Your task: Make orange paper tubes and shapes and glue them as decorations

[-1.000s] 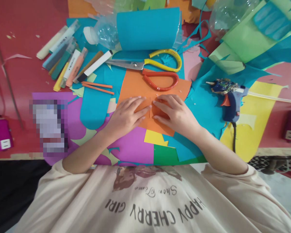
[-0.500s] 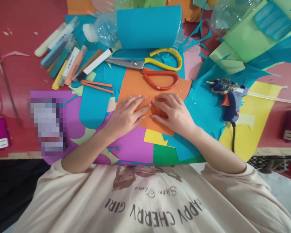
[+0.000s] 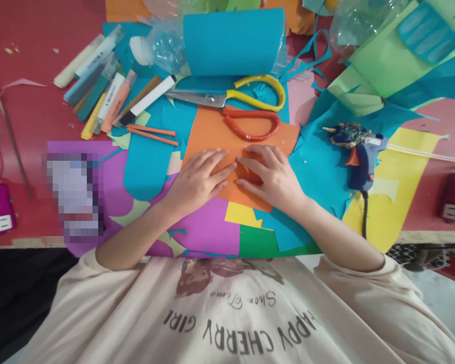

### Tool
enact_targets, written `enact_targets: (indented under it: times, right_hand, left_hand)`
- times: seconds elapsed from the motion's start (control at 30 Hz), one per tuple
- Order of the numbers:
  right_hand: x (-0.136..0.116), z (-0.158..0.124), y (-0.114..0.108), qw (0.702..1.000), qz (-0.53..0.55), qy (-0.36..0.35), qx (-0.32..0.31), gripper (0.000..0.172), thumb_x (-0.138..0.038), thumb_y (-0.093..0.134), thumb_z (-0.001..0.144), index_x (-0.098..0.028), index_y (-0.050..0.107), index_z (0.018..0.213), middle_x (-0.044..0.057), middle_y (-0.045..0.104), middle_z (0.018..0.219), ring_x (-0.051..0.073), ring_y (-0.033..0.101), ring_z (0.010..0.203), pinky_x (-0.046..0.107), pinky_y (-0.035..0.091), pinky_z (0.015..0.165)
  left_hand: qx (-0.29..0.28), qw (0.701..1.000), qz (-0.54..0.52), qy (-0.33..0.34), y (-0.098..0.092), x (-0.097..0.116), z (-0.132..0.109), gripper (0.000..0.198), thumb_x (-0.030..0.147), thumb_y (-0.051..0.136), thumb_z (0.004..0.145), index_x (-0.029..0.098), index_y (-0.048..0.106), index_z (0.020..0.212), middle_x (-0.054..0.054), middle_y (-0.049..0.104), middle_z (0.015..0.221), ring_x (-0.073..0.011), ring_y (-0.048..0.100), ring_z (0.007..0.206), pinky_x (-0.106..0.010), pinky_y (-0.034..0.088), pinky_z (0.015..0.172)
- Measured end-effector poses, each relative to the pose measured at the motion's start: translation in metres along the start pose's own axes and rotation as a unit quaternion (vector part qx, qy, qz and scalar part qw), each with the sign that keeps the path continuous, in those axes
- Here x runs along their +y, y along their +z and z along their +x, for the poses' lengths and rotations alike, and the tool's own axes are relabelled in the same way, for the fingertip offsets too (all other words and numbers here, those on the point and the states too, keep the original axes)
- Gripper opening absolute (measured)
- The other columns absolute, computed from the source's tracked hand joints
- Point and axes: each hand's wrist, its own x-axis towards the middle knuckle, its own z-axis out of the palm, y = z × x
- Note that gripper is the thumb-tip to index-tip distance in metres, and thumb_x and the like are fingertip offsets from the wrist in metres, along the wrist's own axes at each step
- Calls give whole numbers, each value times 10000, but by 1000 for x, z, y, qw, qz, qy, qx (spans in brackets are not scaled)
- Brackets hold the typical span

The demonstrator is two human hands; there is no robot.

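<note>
An orange paper sheet (image 3: 212, 132) lies in the middle of the table on top of blue and purple sheets. My left hand (image 3: 197, 179) rests flat on its left part, fingers stretched out and pointing right. My right hand (image 3: 273, 174) lies on its right part, fingers curved and pressing down on a small raised orange piece (image 3: 248, 174) of the sheet. The fingertips of both hands nearly meet near the sheet's middle.
Scissors with yellow and red handles (image 3: 246, 108) lie just beyond the hands. A blue glue gun (image 3: 358, 149) sits to the right. Markers and pens (image 3: 102, 91) lie at the left. A plastic bottle wrapped in blue paper (image 3: 220, 43) lies at the back. Paper scraps are all around.
The hands stay on the orange sheet; the right fingers shift slightly over the raised piece. The view has drifted a little.
</note>
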Motion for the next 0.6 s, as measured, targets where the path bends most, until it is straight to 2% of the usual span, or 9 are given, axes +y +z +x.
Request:
enact_targets:
  times: [0.13,0.33,0.6]
  right_hand:
    - [-2,1,-1,1000,4,19,-17,333,-376,555,897,-180,672,1139,163,627,1210,311,571,1082,507,478,926]
    - [-3,2,-2,999,17,32,-34,315,-366,565,889,-199,667,1136,149,624,1209,314,556,1090,509,465,929]
    - [-3,1,-3,1000,-3,8,-15,330,-366,533,909,-162,666,1132,157,639,1192,297,572,1063,466,478,910]
  left_hand:
    - [6,1000,14,3,0,1,1,363,230,508,943,198,570,1300,-140,574,1372,-295,560,1259,-479,513,1012]
    - [54,997,28,37,-2,4,4,283,185,576,904,150,637,1178,-130,651,1270,-296,622,1176,-461,539,990]
    - [-1,999,5,40,0,10,0,330,102,451,949,115,599,1242,-113,665,1265,-219,612,1201,-377,525,1032]
